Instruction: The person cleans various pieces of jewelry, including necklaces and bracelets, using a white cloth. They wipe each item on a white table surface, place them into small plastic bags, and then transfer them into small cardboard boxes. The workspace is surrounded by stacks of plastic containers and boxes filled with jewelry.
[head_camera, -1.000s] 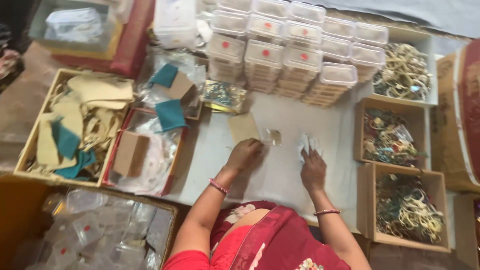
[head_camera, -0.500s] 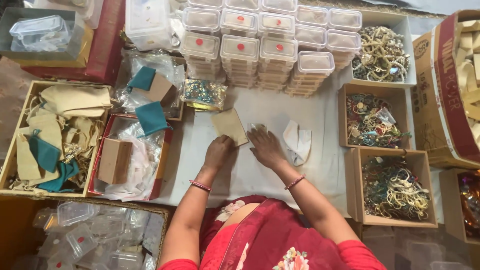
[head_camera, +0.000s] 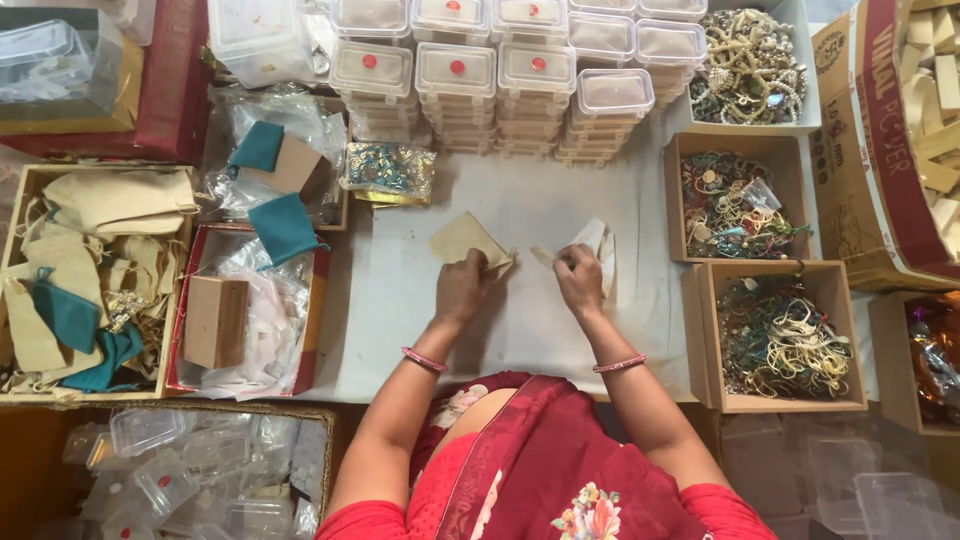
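Pinching the corner of a beige cloth pouch (head_camera: 466, 240) on the white tabletop (head_camera: 400, 300), the left hand (head_camera: 462, 288) is gripping with fingers together, while the right hand (head_camera: 580, 280) is closing around something small (too tiny to identify) beside white plastic bags (head_camera: 598, 243).

A single view is given, taken from a camera worn on the person's head and pointed almost straight down. The white work surface (head_camera: 560, 200) is seen from above at moderate distance, wide enough for boxes on every side to be included. The person's red-clad shoulders are cut by the bottom edge, and both forearms are seen stretching up into the picture's middle. Stacked clear boxes (head_camera: 500, 85) are met by the top edge. No second view is provided.
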